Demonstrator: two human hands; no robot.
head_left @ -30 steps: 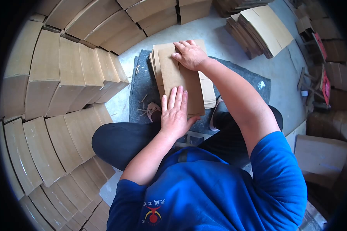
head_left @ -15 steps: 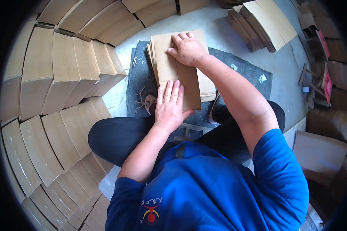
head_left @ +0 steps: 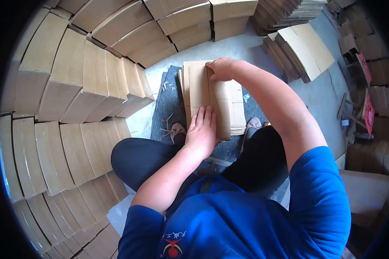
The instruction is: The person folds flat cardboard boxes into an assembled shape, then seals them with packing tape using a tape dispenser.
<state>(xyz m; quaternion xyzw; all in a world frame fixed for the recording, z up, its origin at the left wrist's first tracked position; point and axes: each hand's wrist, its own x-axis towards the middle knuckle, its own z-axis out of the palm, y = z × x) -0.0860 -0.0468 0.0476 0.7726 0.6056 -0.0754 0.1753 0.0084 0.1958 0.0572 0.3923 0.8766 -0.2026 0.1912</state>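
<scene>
A folded cardboard box blank point(head_left: 199, 88) lies on top of a low stack of flat cardboard point(head_left: 237, 108) on the floor between my feet. A crease runs down its length, and the right-hand flap point(head_left: 221, 108) is partly raised. My left hand point(head_left: 202, 133) presses on the near part of the blank, fingers stretched out flat, with the thumb at the flap's near end. At the far end, my right hand point(head_left: 223, 69) is closed around the flap's edge; its fingertips are partly hidden.
Rows of cardboard boxes point(head_left: 65, 64) stand stacked to the left and behind. Another pile of flat cardboard point(head_left: 309, 49) sits at the back right. A dark mat point(head_left: 164, 101) with scraps lies under the stack. A pink-red item point(head_left: 367, 113) is at the far right.
My right hand has gone from lying flat on the blank to gripping the flap's far end. My left hand stays pressed on the near part. The view has tilted up.
</scene>
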